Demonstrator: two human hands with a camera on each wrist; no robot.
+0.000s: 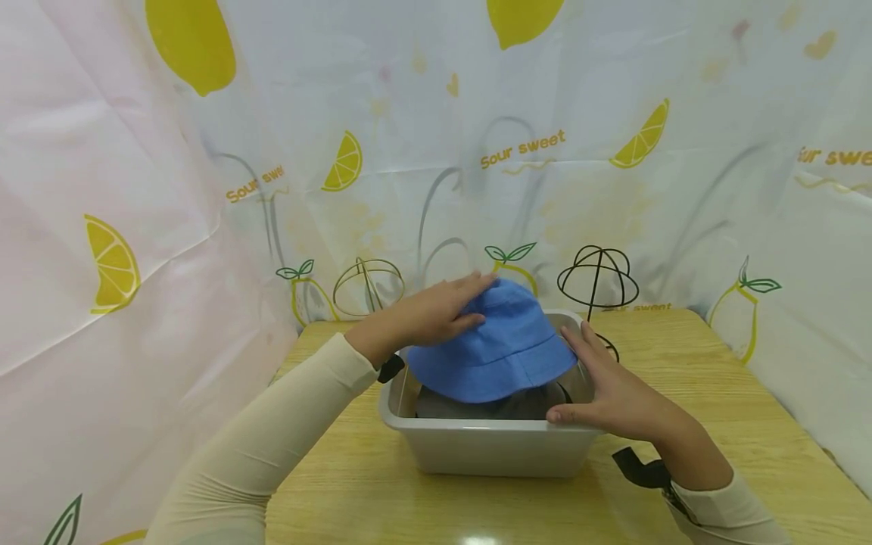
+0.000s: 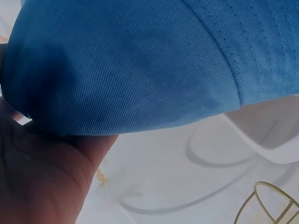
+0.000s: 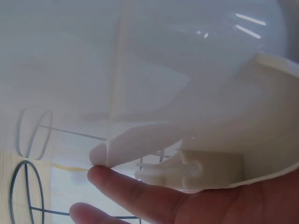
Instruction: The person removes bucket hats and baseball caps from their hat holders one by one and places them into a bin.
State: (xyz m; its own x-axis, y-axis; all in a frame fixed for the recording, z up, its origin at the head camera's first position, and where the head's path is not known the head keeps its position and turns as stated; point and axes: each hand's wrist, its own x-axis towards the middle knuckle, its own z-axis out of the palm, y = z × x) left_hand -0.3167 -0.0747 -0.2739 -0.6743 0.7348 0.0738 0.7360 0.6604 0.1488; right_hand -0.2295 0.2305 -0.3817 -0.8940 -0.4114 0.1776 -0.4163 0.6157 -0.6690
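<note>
A blue bucket hat point(image 1: 500, 341) tilts over a light grey plastic basin point(image 1: 490, 450), its brim overlapping the far and side rims. My left hand point(image 1: 443, 306) holds the hat by the top of its crown. In the left wrist view, the blue crown point(image 2: 126, 70) fills the upper part, with the palm point(image 2: 42, 177) beneath it. Under the brim, a dark grey fabric item point(image 1: 477, 405) lies inside the basin. My right hand point(image 1: 613, 393) rests against the basin's right corner, thumb on the front rim. Its fingers point(image 3: 135, 193) extend straight along the glossy wall.
Behind the basin stand a gold wire hat stand point(image 1: 368, 291) on the left and a black wire stand point(image 1: 599, 284) on the right. The wooden table point(image 1: 708, 424) meets a lemon-print curtain point(image 1: 409, 91) at the back and sides.
</note>
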